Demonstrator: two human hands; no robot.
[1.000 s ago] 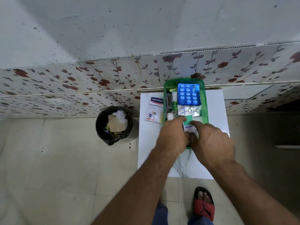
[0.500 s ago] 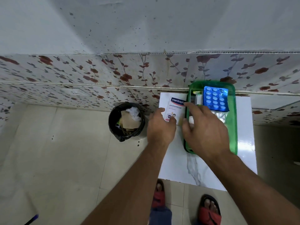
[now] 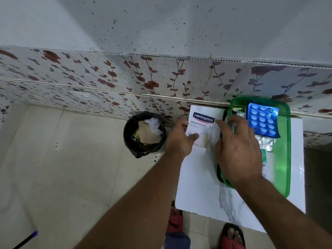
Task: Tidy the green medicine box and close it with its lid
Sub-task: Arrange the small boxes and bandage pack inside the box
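Green box (image 3: 283,159) holds blue blister pack (image 3: 262,121), apparently foil strips (image 3: 265,141).

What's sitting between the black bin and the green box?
In the head view, a white Hansaplast plaster packet lies between the black bin and green plastic box, both hands on it.

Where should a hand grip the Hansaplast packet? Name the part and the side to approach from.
Grip the Hansaplast packet by its left edge, coming from the left. It is thin and flat on the white table, and that edge lies at the table's side, where the left hand already pinches it. The green box and right hand crowd its right side.
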